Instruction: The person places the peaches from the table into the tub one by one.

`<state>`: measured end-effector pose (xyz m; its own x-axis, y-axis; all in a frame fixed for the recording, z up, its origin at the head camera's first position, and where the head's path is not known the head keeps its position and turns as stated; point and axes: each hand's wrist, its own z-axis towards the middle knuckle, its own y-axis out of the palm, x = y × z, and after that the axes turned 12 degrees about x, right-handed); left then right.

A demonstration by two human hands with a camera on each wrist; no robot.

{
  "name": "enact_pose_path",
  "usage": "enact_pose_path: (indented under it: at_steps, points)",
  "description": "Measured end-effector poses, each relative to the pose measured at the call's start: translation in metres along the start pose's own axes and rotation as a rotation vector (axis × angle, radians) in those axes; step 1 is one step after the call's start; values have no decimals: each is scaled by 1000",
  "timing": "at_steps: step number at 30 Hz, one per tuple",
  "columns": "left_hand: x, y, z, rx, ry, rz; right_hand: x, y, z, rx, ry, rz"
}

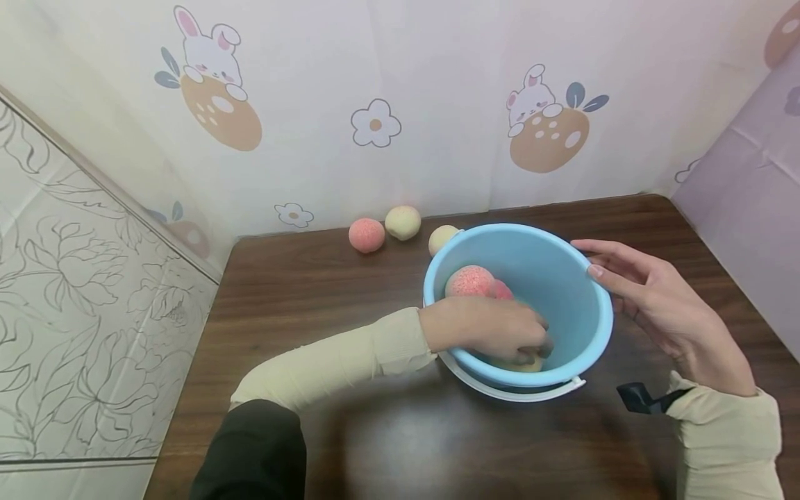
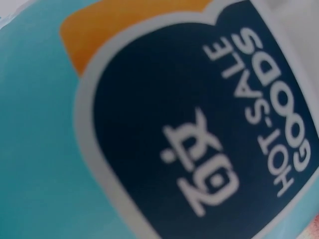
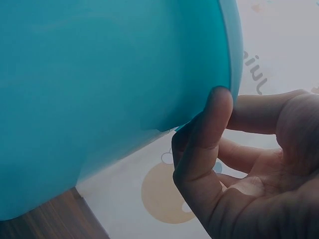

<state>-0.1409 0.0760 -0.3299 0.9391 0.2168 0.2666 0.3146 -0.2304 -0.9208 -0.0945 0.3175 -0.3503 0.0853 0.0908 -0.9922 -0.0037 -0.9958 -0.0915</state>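
Note:
A light blue bucket [image 1: 562, 292] stands on the table, its mouth leaning toward me. My left hand [image 1: 490, 325] reaches inside, fingers curled down over a pale yellow peach [image 1: 525, 363] by the near wall; the fingertips are mostly hidden. Beside that wrist lie a pink peach [image 1: 470, 280] and part of another pink one [image 1: 502, 290]. My right hand [image 1: 671, 298] pinches the bucket's right rim; the right wrist view shows thumb and fingers [image 3: 219, 104] at the edge. In the left wrist view, a dark printed label [image 2: 199, 124] on the blue surface fills most of the picture.
Along the back edge of the brown table [image 1: 300, 298] sit a pink peach [image 1: 367, 235], a cream peach [image 1: 403, 222] and another cream one [image 1: 442, 238] partly behind the bucket. A white handle [image 1: 519, 396] hangs at the bucket's front. Patterned wall covering [image 1: 437, 104] rises behind.

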Motion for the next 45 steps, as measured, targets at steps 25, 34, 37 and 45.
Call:
enact_pose_path:
  at_steps: [25, 34, 37, 45]
  points:
    - [-13, -33, -31, 277, -1, 100, -2, 2, -1, 12, 13, -26]
    - [-29, -47, -52, 452, -24, 90, -3, 3, -1, 18, 17, -35]
    - [-36, -51, -58, 513, -38, 107, -6, 3, -2, 45, 42, -90]
    - [-51, -57, -75, 581, -106, 113, -7, 5, -3, 45, 52, -71]
